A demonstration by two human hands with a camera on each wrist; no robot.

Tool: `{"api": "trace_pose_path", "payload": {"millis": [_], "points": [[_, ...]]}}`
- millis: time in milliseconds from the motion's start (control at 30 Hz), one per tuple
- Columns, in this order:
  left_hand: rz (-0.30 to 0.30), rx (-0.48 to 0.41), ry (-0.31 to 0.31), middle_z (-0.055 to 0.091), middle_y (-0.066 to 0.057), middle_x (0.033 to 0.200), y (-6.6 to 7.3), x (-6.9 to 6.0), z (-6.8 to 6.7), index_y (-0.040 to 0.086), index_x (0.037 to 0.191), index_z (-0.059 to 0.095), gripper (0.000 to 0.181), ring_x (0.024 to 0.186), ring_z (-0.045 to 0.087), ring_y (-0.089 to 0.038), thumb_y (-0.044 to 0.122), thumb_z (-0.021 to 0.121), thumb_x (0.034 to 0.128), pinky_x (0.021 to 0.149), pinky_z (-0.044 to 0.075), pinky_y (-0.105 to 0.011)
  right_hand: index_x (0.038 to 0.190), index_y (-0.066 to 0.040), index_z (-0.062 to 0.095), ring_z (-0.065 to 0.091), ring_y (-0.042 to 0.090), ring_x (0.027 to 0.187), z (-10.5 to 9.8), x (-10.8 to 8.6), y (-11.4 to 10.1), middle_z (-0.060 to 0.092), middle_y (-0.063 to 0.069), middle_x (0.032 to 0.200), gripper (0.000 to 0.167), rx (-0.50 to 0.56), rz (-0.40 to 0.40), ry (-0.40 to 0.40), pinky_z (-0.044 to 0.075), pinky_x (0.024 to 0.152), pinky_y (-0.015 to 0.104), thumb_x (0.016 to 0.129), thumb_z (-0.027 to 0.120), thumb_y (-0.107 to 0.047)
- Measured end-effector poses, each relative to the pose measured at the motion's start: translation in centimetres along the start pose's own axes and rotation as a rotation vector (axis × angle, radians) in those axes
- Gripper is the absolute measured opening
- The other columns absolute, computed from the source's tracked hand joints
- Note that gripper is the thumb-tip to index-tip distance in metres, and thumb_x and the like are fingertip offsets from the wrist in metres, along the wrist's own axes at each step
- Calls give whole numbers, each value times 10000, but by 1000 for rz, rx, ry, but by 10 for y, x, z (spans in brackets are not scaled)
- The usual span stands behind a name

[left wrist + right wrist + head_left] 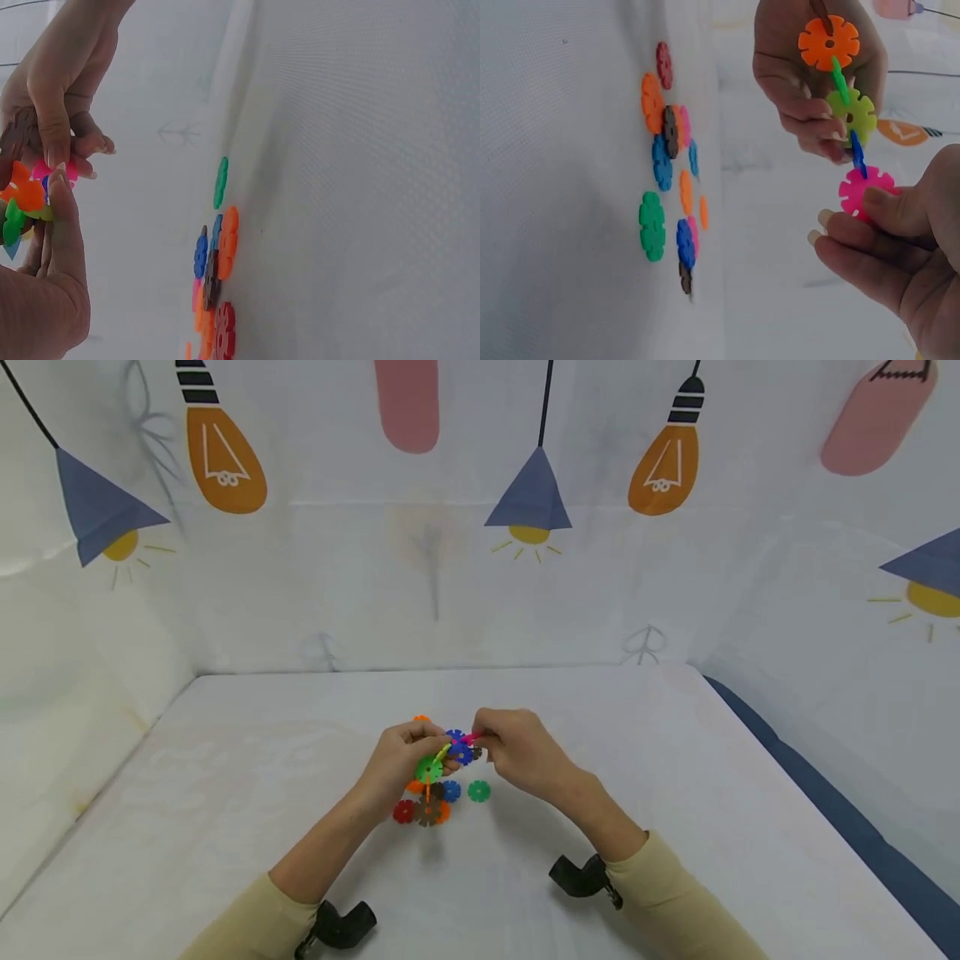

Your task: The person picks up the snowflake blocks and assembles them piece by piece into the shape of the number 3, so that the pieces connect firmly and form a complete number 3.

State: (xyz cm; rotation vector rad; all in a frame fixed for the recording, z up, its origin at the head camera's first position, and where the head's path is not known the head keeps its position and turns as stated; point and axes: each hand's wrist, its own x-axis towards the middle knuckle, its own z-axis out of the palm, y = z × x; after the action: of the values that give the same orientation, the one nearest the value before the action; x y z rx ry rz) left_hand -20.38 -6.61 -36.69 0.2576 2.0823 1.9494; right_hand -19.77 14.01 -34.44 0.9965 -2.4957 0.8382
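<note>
Now pink disc [855, 193] pinched btwn R fingers [874, 241].

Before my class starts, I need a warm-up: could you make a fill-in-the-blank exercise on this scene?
The right hand pinches a ____ disc at the end of the chain.
In the chain, a ____ disc joins the orange disc and the yellow-green disc.
In the head view, the red disc lies to the ____ of the loose green disc.
Missing words: pink; green; left.
</note>
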Motion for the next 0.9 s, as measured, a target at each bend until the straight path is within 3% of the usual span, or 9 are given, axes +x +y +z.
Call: {"api": "trace_pose_path", "payload": {"millis": [233, 467, 700, 900], "points": [[-26, 54, 35, 676, -20, 766, 1, -2, 2, -2, 1027, 644, 274, 739, 654, -176, 262, 591, 974, 850, 488, -306, 843, -60, 594, 591, 86, 615, 6, -3, -1, 665, 14, 735, 168, -10, -26, 32, 502, 603, 130, 912, 590, 93], [-29, 64, 63, 671, -17, 795, 2, -2, 2, -1, 1006, 651, 244, 819, 626, -183, 234, 599, 964, 863, 464, -315, 809, -41, 590, 582, 78, 603, 12, -2, 1, 645, 28, 709, 179, 0, -23, 70, 498, 583, 131, 895, 598, 117], [-57, 27, 80, 695, -38, 771, 3, -4, 4, -18, 1035, 637, 247, 755, 678, -212, 217, 592, 971, 862, 496, -309, 797, -35, 592, 568, 76, 604, 15, -1, 0, 643, 44, 709, 191, 30, 7, 64, 504, 584, 146, 891, 581, 131], [-47, 8, 73, 701, -45, 776, 4, -3, 3, -21, 1034, 635, 257, 712, 676, -175, 225, 592, 972, 808, 532, -286, 800, -41, 601, 552, 84, 607, 15, -2, -1, 658, 83, 716, 199, 72, 38, 66, 512, 591, 163, 901, 572, 129]]}}
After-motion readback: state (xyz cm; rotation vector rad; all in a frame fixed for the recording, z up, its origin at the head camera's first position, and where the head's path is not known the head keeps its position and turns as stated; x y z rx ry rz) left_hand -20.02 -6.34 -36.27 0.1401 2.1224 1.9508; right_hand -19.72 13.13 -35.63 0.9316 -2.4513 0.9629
